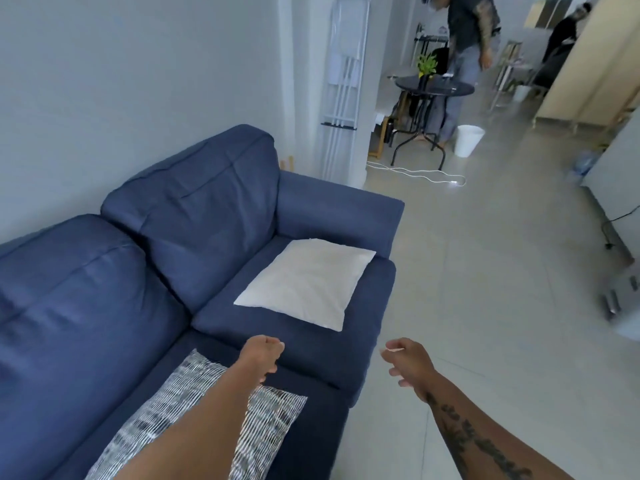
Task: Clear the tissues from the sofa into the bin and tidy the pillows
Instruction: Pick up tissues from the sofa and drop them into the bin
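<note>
A dark blue sofa [194, 216] fills the left half of the view. A plain white pillow [306, 284] lies flat on its far seat cushion. A black-and-white patterned pillow [180, 400] lies flat on the near seat, partly under my left forearm. My left hand [264, 355] hovers over the near seat's front edge with its fingers curled into a loose fist and nothing visible in it. My right hand [407, 362] hangs over the floor beside the sofa, fingers apart and empty. A white bin [467, 140] stands far off on the floor. No tissues show on the sofa.
A round black table [434, 90] with a small plant stands beside the bin, and a person [472, 46] stands behind it. A white cable [415, 173] trails across the pale tiled floor. A folded white rack [341, 84] leans on the wall. Cabinets line the right side.
</note>
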